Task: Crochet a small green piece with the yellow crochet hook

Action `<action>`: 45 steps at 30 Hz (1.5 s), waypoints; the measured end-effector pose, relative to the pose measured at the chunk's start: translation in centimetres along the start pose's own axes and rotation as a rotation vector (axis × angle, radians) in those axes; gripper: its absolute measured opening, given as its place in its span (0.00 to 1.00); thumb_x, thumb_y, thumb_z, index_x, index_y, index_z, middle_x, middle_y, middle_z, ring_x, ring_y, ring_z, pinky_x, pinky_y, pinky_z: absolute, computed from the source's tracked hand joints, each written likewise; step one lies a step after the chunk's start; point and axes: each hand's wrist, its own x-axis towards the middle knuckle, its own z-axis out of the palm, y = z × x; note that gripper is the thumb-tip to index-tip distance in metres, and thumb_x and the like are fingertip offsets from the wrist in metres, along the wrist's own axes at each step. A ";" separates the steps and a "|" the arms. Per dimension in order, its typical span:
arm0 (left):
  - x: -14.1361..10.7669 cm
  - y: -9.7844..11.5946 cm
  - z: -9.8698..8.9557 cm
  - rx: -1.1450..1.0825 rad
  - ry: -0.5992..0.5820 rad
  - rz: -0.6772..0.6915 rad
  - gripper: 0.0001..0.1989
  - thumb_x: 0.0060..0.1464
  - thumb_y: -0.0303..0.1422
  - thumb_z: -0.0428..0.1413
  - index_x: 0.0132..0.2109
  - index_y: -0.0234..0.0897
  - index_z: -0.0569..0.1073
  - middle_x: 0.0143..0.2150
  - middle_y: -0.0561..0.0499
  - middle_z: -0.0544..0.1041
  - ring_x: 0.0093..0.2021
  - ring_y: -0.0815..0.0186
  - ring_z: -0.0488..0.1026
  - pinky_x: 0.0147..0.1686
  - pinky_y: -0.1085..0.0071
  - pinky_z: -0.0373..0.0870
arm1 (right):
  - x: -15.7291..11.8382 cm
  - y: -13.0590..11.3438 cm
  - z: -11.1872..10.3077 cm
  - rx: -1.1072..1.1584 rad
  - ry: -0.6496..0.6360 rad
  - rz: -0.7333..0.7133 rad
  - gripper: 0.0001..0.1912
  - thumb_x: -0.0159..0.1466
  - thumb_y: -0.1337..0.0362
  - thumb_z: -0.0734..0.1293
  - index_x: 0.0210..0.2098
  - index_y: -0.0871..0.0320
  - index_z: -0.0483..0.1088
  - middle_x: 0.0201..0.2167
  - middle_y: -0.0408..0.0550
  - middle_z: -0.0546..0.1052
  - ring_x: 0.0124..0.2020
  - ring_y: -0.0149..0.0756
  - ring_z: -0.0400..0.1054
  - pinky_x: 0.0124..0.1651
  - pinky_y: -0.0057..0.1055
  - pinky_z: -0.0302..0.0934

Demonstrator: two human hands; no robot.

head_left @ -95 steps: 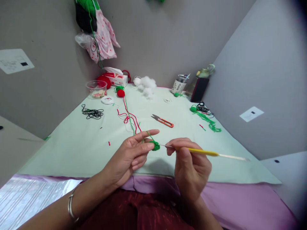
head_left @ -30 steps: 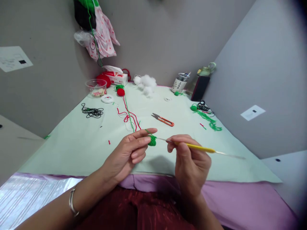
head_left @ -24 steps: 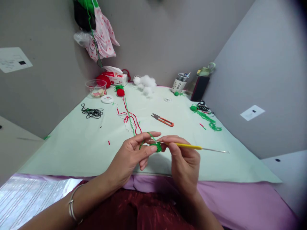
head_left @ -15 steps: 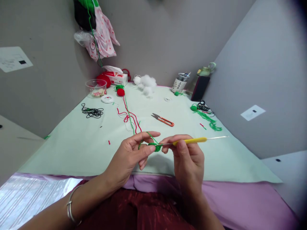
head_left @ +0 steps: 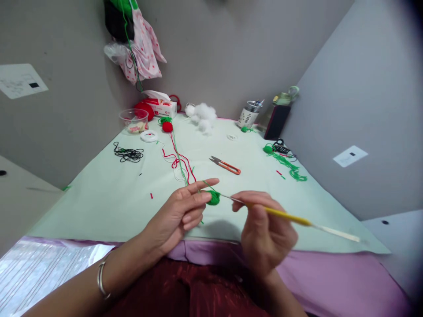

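Note:
My left hand (head_left: 181, 203) pinches a small round green crochet piece (head_left: 214, 198) between thumb and fingers. Its index finger is stretched out, with green yarn (head_left: 209, 185) running over it to the piece. In my right hand (head_left: 269, 231) is a yellow-handled crochet hook (head_left: 287, 215), held like a pen. The hook's thin metal tip reaches the right edge of the green piece; whether it sits inside a stitch is too small to tell. The hook's other metal end points right and down.
Orange thread snips (head_left: 225, 165) lie beyond my hands. Black cord (head_left: 128, 153), red yarn (head_left: 167, 127) and a clear tub (head_left: 134, 121) are on the left. White stuffing (head_left: 203, 115) and a pen tin (head_left: 248, 113) stand at the back; green yarn strands (head_left: 294, 169) lie right.
My right hand has moved right and slightly down, tilting the hook so its rear end drops. In my left hand the green piece has turned and shows more of its round face.

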 end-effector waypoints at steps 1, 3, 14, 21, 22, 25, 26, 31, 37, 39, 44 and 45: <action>0.1 0.1 0.0 -0.015 -0.002 0.015 0.18 0.57 0.29 0.70 0.54 0.33 0.83 0.21 0.64 0.59 0.18 0.81 0.44 0.16 0.84 0.48 | 0.3 -0.1 0.0 0.106 0.009 0.080 0.13 0.75 0.67 0.63 0.45 0.52 0.80 0.36 0.48 0.81 0.33 0.35 0.74 0.36 0.35 0.71; 0.0 0.1 0.0 -0.015 -0.001 0.044 0.16 0.57 0.28 0.70 0.53 0.34 0.84 0.22 0.63 0.61 0.18 0.81 0.45 0.16 0.84 0.49 | 0.8 0.0 0.0 0.256 -0.006 0.203 0.11 0.75 0.64 0.64 0.41 0.53 0.80 0.35 0.47 0.81 0.31 0.33 0.73 0.34 0.33 0.71; -0.3 -0.1 0.3 0.105 0.038 0.084 0.17 0.53 0.31 0.72 0.51 0.39 0.84 0.25 0.62 0.67 0.17 0.83 0.51 0.16 0.83 0.51 | 0.4 0.7 0.1 0.285 -0.075 0.298 0.09 0.74 0.63 0.67 0.43 0.52 0.82 0.39 0.47 0.84 0.35 0.33 0.75 0.39 0.32 0.70; -0.3 -0.4 0.0 0.183 0.061 0.141 0.15 0.54 0.33 0.72 0.50 0.41 0.85 0.38 0.56 0.73 0.18 0.86 0.54 0.16 0.82 0.51 | 0.8 0.1 -0.1 0.340 -0.068 0.286 0.12 0.77 0.64 0.62 0.44 0.52 0.79 0.38 0.44 0.84 0.33 0.31 0.77 0.38 0.31 0.73; -0.3 -0.4 -0.1 0.207 0.068 0.156 0.15 0.55 0.34 0.71 0.50 0.42 0.85 0.39 0.55 0.73 0.18 0.85 0.54 0.16 0.82 0.52 | 0.7 -0.1 -0.1 0.294 -0.068 0.262 0.13 0.77 0.65 0.62 0.44 0.52 0.79 0.39 0.44 0.84 0.33 0.31 0.77 0.38 0.31 0.74; -0.3 -0.7 -0.3 0.282 0.096 0.216 0.15 0.57 0.34 0.70 0.52 0.44 0.85 0.39 0.55 0.73 0.19 0.84 0.57 0.17 0.82 0.52 | 0.3 -0.2 -0.3 0.052 -0.102 0.052 0.13 0.75 0.70 0.62 0.48 0.52 0.78 0.40 0.46 0.84 0.36 0.33 0.78 0.40 0.33 0.75; -0.2 -0.7 -0.3 0.296 0.102 0.236 0.16 0.57 0.33 0.70 0.53 0.44 0.84 0.39 0.56 0.73 0.19 0.84 0.57 0.17 0.82 0.52 | 0.0 -0.1 -0.2 -0.048 -0.130 -0.052 0.13 0.74 0.72 0.63 0.50 0.52 0.78 0.41 0.47 0.84 0.38 0.35 0.79 0.41 0.33 0.75; -0.1 -0.6 0.1 0.215 0.095 0.208 0.28 0.51 0.27 0.73 0.59 0.43 0.81 0.35 0.58 0.73 0.19 0.83 0.56 0.17 0.83 0.52 | -1.0 0.8 0.2 -0.385 -0.171 -0.365 0.20 0.69 0.76 0.69 0.56 0.52 0.78 0.46 0.52 0.83 0.45 0.39 0.79 0.43 0.34 0.75; -0.1 0.2 -0.3 -0.013 -0.077 -0.047 0.19 0.57 0.29 0.70 0.56 0.35 0.83 0.21 0.65 0.58 0.18 0.81 0.42 0.16 0.82 0.47 | 0.4 0.2 0.0 0.104 -0.010 0.061 0.12 0.75 0.67 0.64 0.45 0.52 0.80 0.35 0.47 0.81 0.32 0.34 0.75 0.34 0.33 0.72; -0.1 0.2 -0.3 -0.011 -0.089 -0.027 0.18 0.57 0.29 0.70 0.54 0.37 0.83 0.23 0.63 0.61 0.18 0.81 0.43 0.16 0.82 0.47 | 0.8 0.1 0.0 0.251 0.008 0.184 0.11 0.75 0.64 0.64 0.42 0.53 0.80 0.34 0.46 0.80 0.30 0.33 0.73 0.32 0.31 0.71; -0.1 -0.4 0.4 0.107 -0.026 0.062 0.17 0.56 0.32 0.71 0.52 0.39 0.84 0.35 0.56 0.74 0.18 0.84 0.53 0.17 0.83 0.51 | 0.5 0.4 0.4 0.142 -0.060 0.168 0.11 0.74 0.68 0.66 0.44 0.51 0.81 0.36 0.44 0.82 0.34 0.32 0.74 0.37 0.30 0.71; -0.1 -0.5 0.5 0.126 0.001 0.092 0.18 0.54 0.32 0.72 0.52 0.40 0.84 0.36 0.55 0.75 0.18 0.84 0.55 0.17 0.83 0.52 | 0.3 0.4 0.5 0.088 -0.068 0.125 0.12 0.74 0.70 0.66 0.46 0.50 0.81 0.37 0.44 0.82 0.35 0.32 0.75 0.37 0.30 0.71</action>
